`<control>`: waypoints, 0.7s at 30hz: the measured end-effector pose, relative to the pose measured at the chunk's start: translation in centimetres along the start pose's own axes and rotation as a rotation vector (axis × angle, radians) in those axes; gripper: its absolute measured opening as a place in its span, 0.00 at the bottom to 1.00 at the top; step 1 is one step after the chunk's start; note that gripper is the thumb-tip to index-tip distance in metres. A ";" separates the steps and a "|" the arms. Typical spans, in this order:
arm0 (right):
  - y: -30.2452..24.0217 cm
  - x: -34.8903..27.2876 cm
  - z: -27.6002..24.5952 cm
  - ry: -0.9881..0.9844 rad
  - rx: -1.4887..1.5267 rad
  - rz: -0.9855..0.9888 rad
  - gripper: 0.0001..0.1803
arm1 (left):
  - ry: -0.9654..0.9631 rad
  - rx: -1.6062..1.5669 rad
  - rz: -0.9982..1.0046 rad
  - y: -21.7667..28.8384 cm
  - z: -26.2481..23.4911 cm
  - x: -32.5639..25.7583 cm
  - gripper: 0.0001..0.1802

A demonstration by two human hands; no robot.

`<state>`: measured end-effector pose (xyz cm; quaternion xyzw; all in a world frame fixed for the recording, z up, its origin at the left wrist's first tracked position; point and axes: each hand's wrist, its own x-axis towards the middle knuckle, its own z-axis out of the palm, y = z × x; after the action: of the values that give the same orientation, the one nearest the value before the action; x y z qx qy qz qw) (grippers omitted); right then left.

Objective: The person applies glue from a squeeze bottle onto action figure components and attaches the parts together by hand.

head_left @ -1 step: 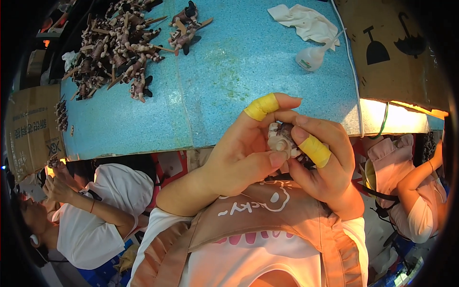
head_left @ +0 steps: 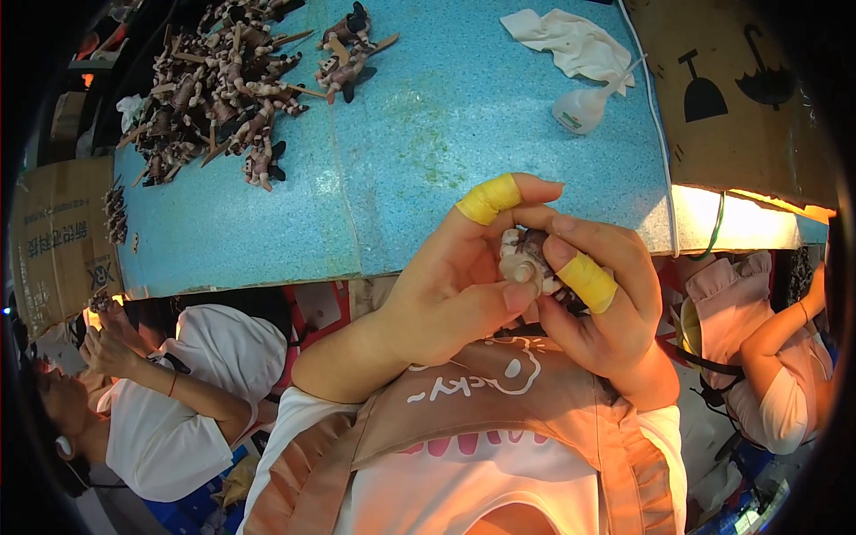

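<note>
Both hands pinch a small figurine below the blue counter

Gripping a small pale and dark figurine, the two hands meet just below the near edge of the blue counter; the left hand closes on it from the left, its forefinger, wrapped in yellow tape, arching over the top and its thumb pressed under the piece; the right hand clamps it from the right, a finger bound in the same yellow tape lying along its side; the figurine sits wedged between their fingertips, most of it hidden. On the counter's far left corner lies a heap of small brown figurines with thin sticks among them; at its far right edge rest a crumpled white cloth and, just beside it, a white squeeze bottle with a long nozzle; a cardboard box stands at the counter's right end. Other people sit below the counter's near edge, left and right.
</note>
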<state>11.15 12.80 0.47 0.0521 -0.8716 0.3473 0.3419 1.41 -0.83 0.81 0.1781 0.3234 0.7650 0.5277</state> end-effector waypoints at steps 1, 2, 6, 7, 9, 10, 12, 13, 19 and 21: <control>0.0 0.0 0.1 0.001 0.001 -0.001 0.24 | -0.008 0.003 0.004 0.0 -0.1 0.1 0.33; 0.1 0.0 0.2 0.006 -0.006 -0.005 0.24 | -0.008 0.004 0.004 0.0 -0.1 0.1 0.33; 0.2 0.1 0.3 0.007 -0.003 0.010 0.23 | 0.001 0.021 0.011 0.0 -0.4 0.2 0.32; 0.3 0.1 0.3 0.006 0.000 0.008 0.23 | -0.001 0.038 0.019 0.0 -0.5 0.3 0.32; 0.7 0.1 0.4 -0.040 -0.017 0.004 0.26 | 0.028 0.056 0.017 -0.1 -0.6 0.5 0.31; 0.7 0.3 0.3 -0.037 -0.011 -0.024 0.26 | 0.052 0.084 0.034 0.1 -0.5 0.5 0.31; 0.3 0.2 -0.2 -0.030 0.077 0.090 0.29 | 0.075 0.111 0.069 0.2 -0.7 0.4 0.31; 0.7 0.4 -0.6 -0.026 0.088 0.047 0.29 | 0.099 0.126 0.085 0.4 -1.1 0.5 0.33; 2.8 1.4 -1.4 -0.099 -0.271 0.196 0.27 | 0.228 0.339 0.083 4.7 -4.4 2.1 0.28; 4.0 1.5 -0.4 -0.095 -0.275 0.179 0.26 | 0.350 0.538 0.064 7.6 -6.2 3.5 0.27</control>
<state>8.90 16.30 -0.61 -0.0566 -0.9274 0.2508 0.2718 -8.99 -1.26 1.27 0.1871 0.5939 0.6874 0.3738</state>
